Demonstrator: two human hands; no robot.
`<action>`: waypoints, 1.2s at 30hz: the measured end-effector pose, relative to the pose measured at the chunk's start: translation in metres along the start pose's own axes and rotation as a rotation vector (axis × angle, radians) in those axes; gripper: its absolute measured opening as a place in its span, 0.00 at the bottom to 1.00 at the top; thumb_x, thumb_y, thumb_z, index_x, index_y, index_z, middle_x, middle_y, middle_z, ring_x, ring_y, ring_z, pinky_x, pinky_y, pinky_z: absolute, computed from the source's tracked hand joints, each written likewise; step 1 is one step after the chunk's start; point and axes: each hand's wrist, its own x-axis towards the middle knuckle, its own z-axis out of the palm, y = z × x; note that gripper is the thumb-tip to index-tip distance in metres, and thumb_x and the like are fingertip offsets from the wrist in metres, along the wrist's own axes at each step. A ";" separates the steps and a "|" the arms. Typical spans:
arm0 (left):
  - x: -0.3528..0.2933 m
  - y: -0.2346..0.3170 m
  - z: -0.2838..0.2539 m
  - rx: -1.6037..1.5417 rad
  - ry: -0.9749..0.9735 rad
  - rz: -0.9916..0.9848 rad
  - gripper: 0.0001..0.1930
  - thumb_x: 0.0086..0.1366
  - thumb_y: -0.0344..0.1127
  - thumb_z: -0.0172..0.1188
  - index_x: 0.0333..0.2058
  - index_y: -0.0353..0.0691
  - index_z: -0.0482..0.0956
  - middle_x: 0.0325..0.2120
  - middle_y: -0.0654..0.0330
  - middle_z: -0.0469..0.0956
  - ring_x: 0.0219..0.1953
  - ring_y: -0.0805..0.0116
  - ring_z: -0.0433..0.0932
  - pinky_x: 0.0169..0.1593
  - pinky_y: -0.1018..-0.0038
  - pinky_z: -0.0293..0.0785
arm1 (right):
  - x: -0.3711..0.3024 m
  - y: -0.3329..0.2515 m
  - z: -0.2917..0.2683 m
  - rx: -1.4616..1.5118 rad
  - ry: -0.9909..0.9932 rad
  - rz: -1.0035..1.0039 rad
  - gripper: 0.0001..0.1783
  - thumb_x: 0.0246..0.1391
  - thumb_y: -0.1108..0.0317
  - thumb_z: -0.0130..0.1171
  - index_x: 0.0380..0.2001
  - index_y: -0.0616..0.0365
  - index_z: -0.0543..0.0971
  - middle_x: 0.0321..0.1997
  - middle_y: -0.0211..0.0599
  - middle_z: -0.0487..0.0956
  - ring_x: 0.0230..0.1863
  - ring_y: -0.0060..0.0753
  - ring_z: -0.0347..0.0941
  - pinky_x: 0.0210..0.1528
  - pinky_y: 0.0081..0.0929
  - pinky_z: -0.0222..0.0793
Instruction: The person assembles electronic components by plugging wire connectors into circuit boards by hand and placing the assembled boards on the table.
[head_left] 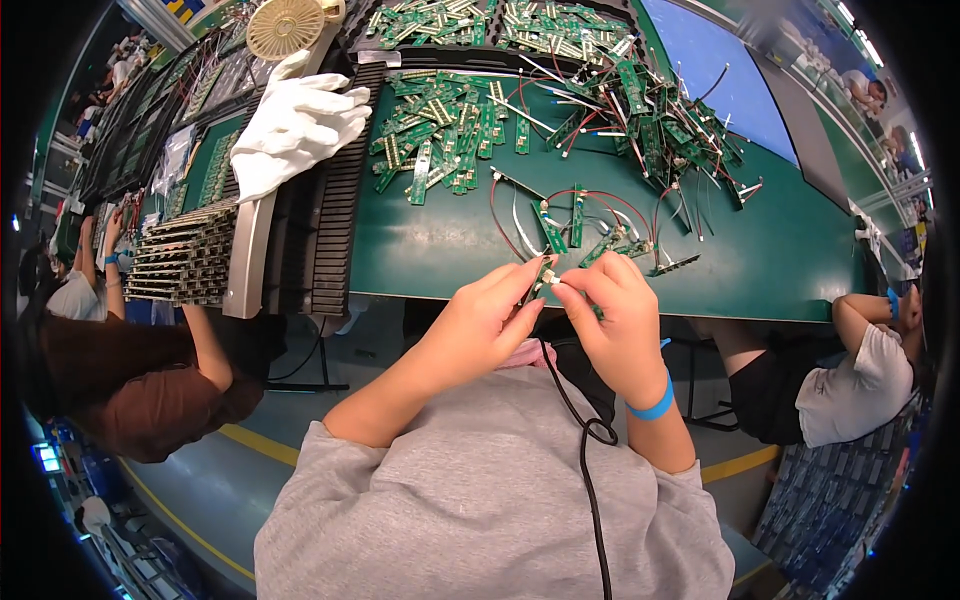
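My left hand (488, 314) pinches a small green circuit board (540, 283) just off the table's near edge. My right hand (622, 315), with a blue band at its wrist, closes thumb and finger on a small white plug (551, 277) that touches the board. Whether the plug is seated cannot be made out. Just beyond my fingers lie several boards joined by red, white and black wires, one of them a narrow green board (577, 216). Farther back, a loose heap of boards without wires (440, 130) lies left of a tangled heap of wired boards (650, 115).
Black trays of boards (570, 30) stand at the back of the green table (745, 275). White gloves (300, 125) hang over a metal bar at left, near a round beige fan (285, 28) and stacked boards (185, 255). A blue mat (715, 75) covers the far right. Co-workers sit on both sides.
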 end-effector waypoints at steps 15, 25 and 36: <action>0.001 -0.010 -0.002 0.105 -0.140 0.114 0.17 0.54 0.28 0.56 0.43 0.33 0.69 0.25 0.50 0.72 0.23 0.54 0.74 0.26 0.65 0.69 | -0.005 0.006 -0.002 -0.031 -0.047 -0.195 0.05 0.37 0.77 0.62 0.20 0.63 0.75 0.19 0.35 0.67 0.23 0.36 0.64 0.26 0.30 0.61; 0.013 -0.018 0.005 0.217 -0.142 0.043 0.18 0.52 0.29 0.60 0.44 0.38 0.72 0.23 0.56 0.72 0.19 0.68 0.71 0.25 0.74 0.68 | -0.018 0.012 0.001 -0.160 -0.183 -0.057 0.04 0.45 0.78 0.54 0.28 0.65 0.74 0.27 0.42 0.67 0.33 0.44 0.66 0.34 0.34 0.63; 0.017 -0.039 0.014 0.529 -0.211 0.269 0.15 0.51 0.42 0.61 0.21 0.35 0.71 0.21 0.53 0.70 0.22 0.52 0.73 0.27 0.64 0.71 | -0.019 0.023 0.006 -0.198 -0.186 -0.091 0.03 0.43 0.78 0.55 0.24 0.65 0.72 0.26 0.41 0.67 0.33 0.43 0.66 0.34 0.34 0.63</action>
